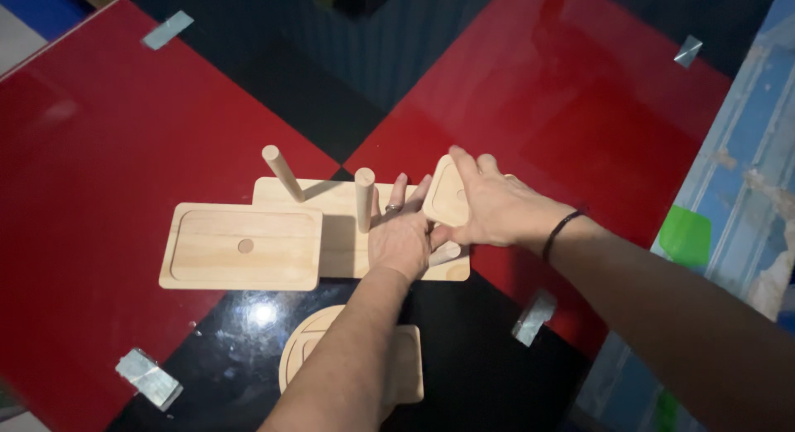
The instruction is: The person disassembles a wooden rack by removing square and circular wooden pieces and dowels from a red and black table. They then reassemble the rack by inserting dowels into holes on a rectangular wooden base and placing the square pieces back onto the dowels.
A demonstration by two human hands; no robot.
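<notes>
I read this as mid-placement. My right hand (495,210) grips a wooden tile (447,196) by its edge, tilted over the base board (331,233) at its right end. Left hand (401,237) lies flat and open on the board, steadying it beside the middle peg (364,198). Next, I judge, the tile must line up with the right peg (445,252), mostly hidden.

Your left hand (400,240) hides part of the wooden base (331,233); your forearm covers the round piece (302,349), so its shape stays unclear.
</notes>
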